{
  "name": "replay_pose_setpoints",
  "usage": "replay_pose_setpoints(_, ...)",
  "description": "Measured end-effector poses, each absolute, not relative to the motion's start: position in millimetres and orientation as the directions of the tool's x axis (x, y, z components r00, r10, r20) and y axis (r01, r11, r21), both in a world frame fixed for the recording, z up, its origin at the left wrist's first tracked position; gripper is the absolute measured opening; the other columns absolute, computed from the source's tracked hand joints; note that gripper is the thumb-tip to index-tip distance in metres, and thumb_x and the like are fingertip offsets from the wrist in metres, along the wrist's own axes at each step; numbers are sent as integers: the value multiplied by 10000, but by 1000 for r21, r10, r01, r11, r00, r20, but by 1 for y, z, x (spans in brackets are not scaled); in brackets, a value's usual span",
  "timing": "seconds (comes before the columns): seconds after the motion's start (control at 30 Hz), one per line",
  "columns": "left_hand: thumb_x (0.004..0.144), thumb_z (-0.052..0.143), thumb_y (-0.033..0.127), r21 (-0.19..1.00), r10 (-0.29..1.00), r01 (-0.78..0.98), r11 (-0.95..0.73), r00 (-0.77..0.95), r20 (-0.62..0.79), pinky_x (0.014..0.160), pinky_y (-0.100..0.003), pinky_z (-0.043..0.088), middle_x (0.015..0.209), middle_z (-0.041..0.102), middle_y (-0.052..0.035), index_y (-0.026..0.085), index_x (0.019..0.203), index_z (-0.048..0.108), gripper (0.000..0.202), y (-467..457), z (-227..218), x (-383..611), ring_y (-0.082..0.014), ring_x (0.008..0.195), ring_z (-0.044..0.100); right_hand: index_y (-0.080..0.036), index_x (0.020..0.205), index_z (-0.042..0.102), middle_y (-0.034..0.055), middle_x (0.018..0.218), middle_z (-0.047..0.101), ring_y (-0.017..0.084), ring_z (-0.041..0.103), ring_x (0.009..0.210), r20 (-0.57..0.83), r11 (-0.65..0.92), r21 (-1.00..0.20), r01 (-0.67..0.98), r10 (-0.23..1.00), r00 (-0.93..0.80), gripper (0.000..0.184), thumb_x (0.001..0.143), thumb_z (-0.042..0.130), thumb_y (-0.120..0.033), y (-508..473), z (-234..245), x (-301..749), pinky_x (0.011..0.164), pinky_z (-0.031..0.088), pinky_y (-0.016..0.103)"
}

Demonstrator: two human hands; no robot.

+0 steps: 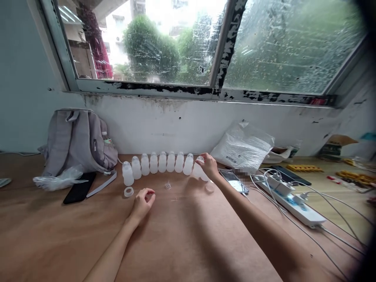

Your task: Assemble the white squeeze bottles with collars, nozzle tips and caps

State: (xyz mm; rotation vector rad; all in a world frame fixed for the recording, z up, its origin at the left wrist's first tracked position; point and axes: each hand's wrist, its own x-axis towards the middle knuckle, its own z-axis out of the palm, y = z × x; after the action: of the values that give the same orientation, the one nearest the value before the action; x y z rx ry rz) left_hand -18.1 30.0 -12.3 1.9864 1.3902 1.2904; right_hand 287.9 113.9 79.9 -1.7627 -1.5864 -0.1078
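Observation:
An arc of frosted white bottles (162, 162) with clear domed caps stands upright on the table. At the arc's right end, my right hand (209, 167) has its fingers closed around a clear domed cap (200, 159) at a bottle's top. That hand partly hides the last bottles. My left hand (143, 204) rests on the table, fingers loosely curled and apart, with nothing visible in them. Near it lies a white ring (128, 192). A small clear part with a thin stem (167, 185) lies in front of the arc. A pale round piece (209, 187) lies below my right hand.
Left stand a grey backpack (73, 141), a crumpled plastic bag (60, 179) and a black flat item (78, 190). Right are a phone (235, 182), a padded plastic bag (243, 145), and a white power strip (296, 203) with trailing cables. A wall and window bound the back.

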Motion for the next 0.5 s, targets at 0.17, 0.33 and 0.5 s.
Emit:
replay_pose_setpoints(0.17,759,468,199,643,842,598,-478,102,530,655,-292,461,825,604,-37,185,864,556,138,33,-14,-24,-178,794,563,-161,924,540,101,920,617,232,558,867,503,22,-440,898,834,226,267,691,591,-281,137,65,295,728,382,313)
replay_pose_setpoints(0.33,757,457,159,557,803,663,-500,113,585,752,-359,437,827,590,-44,184,886,539,155,38,-17,-30,-201,815,539,-176,992,508,106,919,611,247,559,852,512,21,-421,907,831,219,300,716,570,-278,141,61,300,738,380,343)
replay_pose_setpoints(0.5,756,450,133,508,787,699,-503,128,604,760,-364,433,846,585,-52,181,903,529,173,40,-19,-32,-213,841,526,-220,1016,519,112,1084,523,296,419,1065,654,154,-384,910,741,150,251,775,494,-285,130,62,290,898,279,445)
